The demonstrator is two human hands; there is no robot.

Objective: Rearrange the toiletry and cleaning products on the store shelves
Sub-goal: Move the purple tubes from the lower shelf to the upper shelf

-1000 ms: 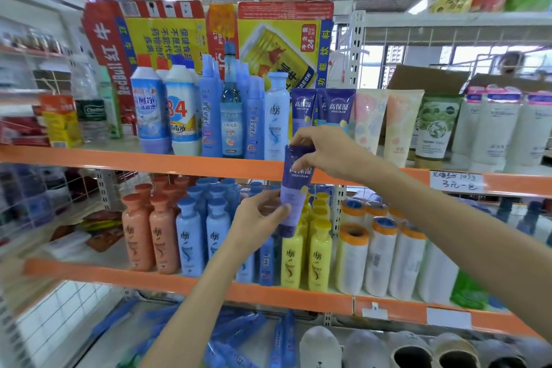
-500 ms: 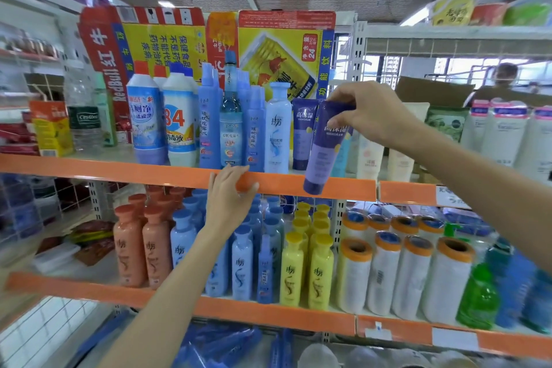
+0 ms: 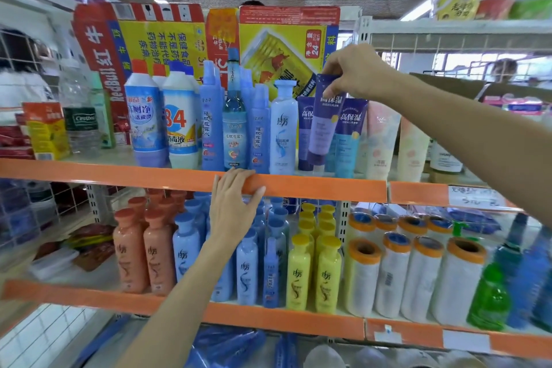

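Right hand [image 3: 355, 73] pinches purple tube [image 3: 322, 119] by its crimp, slotting it among 2 matching tubes; left hand [image 3: 236, 203], fingers straight, braces on shelf lip [image 3: 313, 188].

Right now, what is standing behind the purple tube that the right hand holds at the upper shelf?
Behind the purple tube, pinched by the right hand, stand two similar tubes, partly visible on each side. Whatever is farther back is covered.

white bottle [image 3: 180, 119]: "84" | yellow carton [image 3: 286, 48]: "24" | water bottle [image 3: 81, 119]: "Cestbon"
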